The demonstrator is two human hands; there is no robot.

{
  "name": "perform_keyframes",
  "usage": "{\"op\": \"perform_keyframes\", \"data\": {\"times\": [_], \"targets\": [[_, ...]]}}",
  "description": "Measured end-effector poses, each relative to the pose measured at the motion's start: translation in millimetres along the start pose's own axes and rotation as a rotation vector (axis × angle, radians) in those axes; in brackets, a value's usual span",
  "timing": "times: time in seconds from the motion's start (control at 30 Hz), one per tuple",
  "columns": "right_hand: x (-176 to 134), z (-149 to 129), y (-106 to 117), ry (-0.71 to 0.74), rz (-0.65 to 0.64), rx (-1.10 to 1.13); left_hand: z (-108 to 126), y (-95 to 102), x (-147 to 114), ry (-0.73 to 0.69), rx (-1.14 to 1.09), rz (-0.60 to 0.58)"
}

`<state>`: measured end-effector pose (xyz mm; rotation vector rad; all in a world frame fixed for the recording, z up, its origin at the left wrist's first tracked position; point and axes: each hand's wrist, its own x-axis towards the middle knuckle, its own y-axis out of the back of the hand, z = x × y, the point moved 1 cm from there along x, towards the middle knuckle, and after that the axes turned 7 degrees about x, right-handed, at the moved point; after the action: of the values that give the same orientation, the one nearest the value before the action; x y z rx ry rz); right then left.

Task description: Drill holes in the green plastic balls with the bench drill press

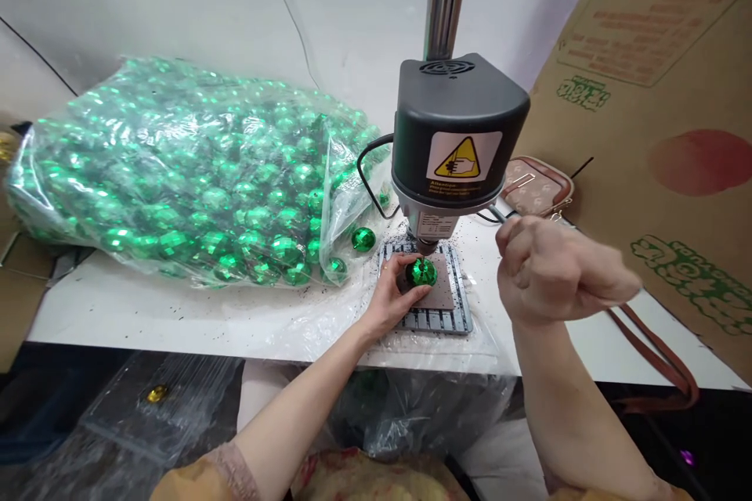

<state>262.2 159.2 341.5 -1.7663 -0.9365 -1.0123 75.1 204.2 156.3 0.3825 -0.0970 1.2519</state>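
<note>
My left hand point(392, 288) has thumb and fingers closed around a shiny green faceted ball point(424, 272). The ball rests on a square plate point(442, 296) on the slotted metal base point(438, 321) of a bench drill press point(458, 106). Just above the ball is the drill's chuck point(426, 246); whether the bit touches the ball I cannot tell. My right hand point(544, 270) makes a fist at the right of the machine, around the end of its metal feed lever point(497, 212). Most of that lever is hidden by the fist.
A big clear bag point(193, 180) of green balls lies at the left, with a loose ball point(363, 239) by its mouth. Dark shavings litter the white table point(235, 317). A small patterned purse point(537, 184) and a tall cardboard box point(663, 133) stand at the right.
</note>
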Motion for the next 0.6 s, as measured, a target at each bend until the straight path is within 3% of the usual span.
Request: {"op": "perform_keyframes", "data": {"times": [0.27,0.4,0.5,0.6], "targets": [[56.4,-10.7,-25.6,-0.324,0.042,0.005,7.8,-3.5,1.5,0.011,0.006,0.083],[60.8,-5.3,-24.4,-0.318,0.052,0.012,14.4,5.7,-33.8,-0.059,0.182,0.201],[60.5,-1.9,-22.7,-0.258,0.033,0.001,8.3,25.0,-91.3,-0.389,0.396,0.124],[60.9,-1.3,-22.9,-0.232,0.019,0.019,-12.5,50.9,-154.5,-0.803,0.578,-0.195]]}}
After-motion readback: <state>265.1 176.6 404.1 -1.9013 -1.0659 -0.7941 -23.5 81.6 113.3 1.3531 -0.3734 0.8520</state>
